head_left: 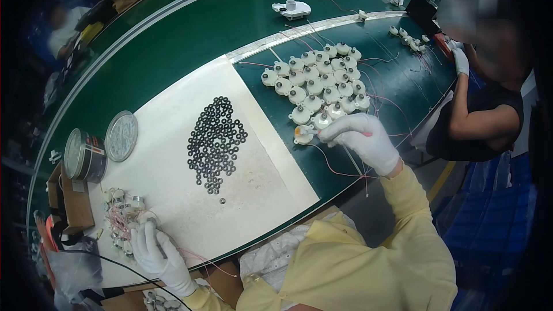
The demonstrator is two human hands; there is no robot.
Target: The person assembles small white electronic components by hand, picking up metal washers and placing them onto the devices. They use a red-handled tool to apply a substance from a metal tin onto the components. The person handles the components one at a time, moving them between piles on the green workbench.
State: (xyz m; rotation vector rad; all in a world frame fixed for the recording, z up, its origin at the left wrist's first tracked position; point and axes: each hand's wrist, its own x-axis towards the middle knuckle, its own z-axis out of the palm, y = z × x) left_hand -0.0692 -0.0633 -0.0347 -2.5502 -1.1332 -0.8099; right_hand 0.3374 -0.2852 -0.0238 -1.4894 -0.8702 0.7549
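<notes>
Evidently, the right hand (363, 141) (the nearer one) pinches a slim pale tool (311, 132), pointing left at the orange-marked housing (302, 137) just beyond; the left hand (156, 250) half-curls beside wired parts (120, 213), grip unclear.

Massed white housings (314, 86) and a co-worker (485, 120) suggest an assembly workshop.

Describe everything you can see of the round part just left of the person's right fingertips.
The round part looks like off-white plastic, with an orange-brown patch on top. It lies patch up on the green work surface, at the near end of a cluster of similar parts. A thin wire seems to trail from it. The gloved right hand is beside it; whether they touch is unclear.
</notes>
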